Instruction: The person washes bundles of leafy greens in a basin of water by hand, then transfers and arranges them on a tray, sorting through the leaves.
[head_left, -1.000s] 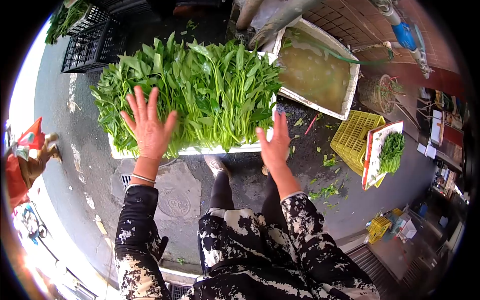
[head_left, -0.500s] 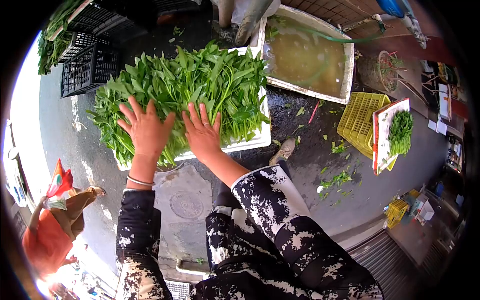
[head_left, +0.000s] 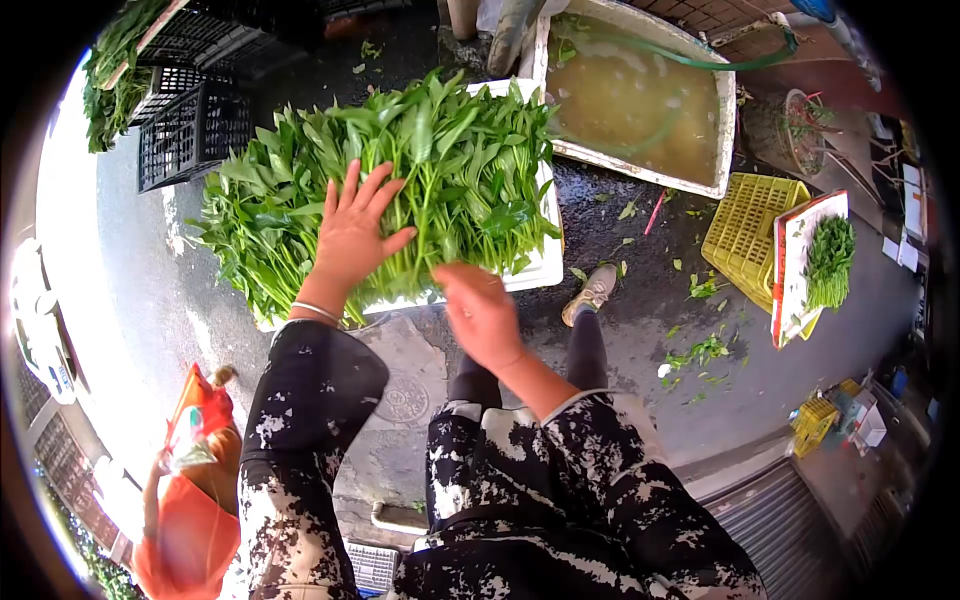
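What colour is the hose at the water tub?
The hose is dark green, clearest in the head view where it crosses the rim of the tub.

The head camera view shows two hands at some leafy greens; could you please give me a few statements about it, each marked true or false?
1. The left hand lies on the leafy greens. True.
2. The right hand is by the near edge of the greens. True.
3. Both hands wear gloves. False: both are bare.
4. The yellow plastic crate sits on top of the greens. False: it is on the ground, to their right in the picture.
5. The white tub holds murky water. True.
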